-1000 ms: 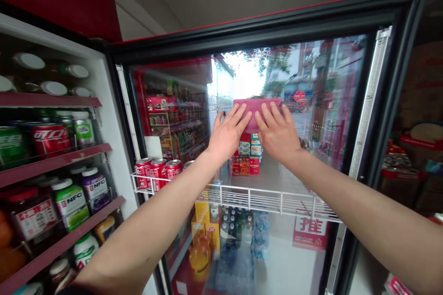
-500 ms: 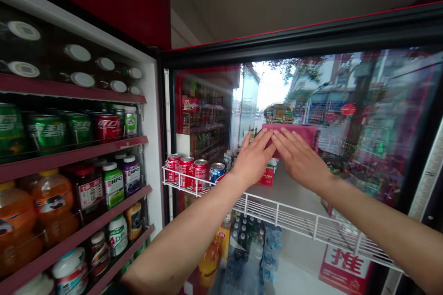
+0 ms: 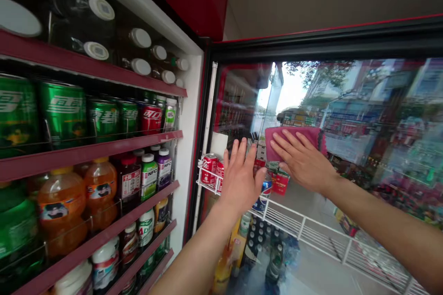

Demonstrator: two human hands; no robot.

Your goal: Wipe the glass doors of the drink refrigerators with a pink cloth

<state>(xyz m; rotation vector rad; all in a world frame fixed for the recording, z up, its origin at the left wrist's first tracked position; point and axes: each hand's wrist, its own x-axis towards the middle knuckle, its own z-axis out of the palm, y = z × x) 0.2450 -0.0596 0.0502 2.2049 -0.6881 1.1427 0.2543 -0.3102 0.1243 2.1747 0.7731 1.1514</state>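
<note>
I have the right hand (image 3: 302, 160) spread flat over a pink cloth (image 3: 294, 142), holding it against the glass door (image 3: 363, 101) of a drinks cooler. The left hand (image 3: 240, 177) is open, fingers spread, just beside the cloth; I cannot confirm whether it touches the glass. Neither hand is pinching anything. Left of the door, maroon shelves (image 3: 86, 156) carry green cans (image 3: 62, 110) and orange juice bottles (image 3: 61, 207). A white wire rack (image 3: 304, 230) shows through the glass.

Left hand (image 3: 240, 177) seemingly off the cloth (image 3: 311, 137)
</note>
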